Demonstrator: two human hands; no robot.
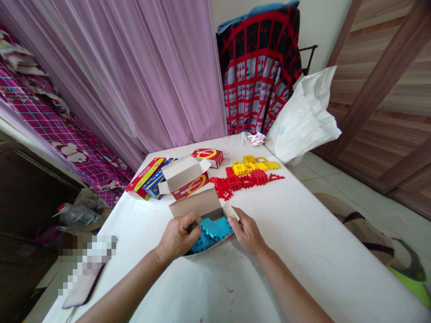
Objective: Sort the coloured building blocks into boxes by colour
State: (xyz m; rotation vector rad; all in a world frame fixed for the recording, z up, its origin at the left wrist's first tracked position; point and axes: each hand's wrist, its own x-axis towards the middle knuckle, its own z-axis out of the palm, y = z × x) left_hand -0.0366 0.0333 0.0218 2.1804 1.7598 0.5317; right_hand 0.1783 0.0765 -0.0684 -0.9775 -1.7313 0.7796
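Note:
An open cardboard box lies in front of me with its lid flap raised at the back. Blue plastic interlocking pieces fill it up to the rim. At the box's left side my left hand is closed, with curled fingertips against the blue pieces; what they pinch is hidden. My right hand grips the box at its right end, thumb and fingers on the pale side flap.
Red interlocking pieces and yellow ones lie beyond the box on the white-covered table. Another open box, a red box, a blue box and a red-yellow box stand at the back. A phone lies left.

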